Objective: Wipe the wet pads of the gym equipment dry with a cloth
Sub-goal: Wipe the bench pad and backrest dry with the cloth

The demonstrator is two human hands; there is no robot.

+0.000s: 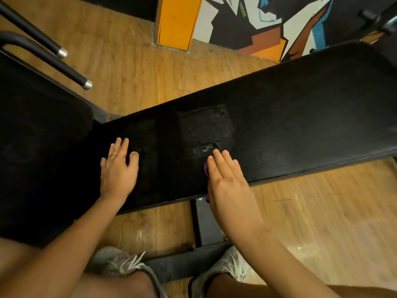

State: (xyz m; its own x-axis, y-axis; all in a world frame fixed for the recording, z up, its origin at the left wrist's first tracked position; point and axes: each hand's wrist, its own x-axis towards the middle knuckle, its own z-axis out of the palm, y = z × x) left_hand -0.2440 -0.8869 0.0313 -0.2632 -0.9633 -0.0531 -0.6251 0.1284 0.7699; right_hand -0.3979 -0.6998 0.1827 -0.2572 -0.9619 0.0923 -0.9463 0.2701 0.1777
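A long black bench pad runs from the lower left to the upper right. A wet patch with droplets glistens near its middle. My right hand lies flat, fingers straight, pressing a purple cloth onto the pad just below the wet patch; only a sliver of cloth shows at the hand's left edge. My left hand, with a ring on one finger, rests flat on the pad's left part, fingers spread.
A second black pad fills the left side. Two black bars with metal tips jut out above it. The bench's black frame stands on the wooden floor between my grey shoes. A painted wall is behind.
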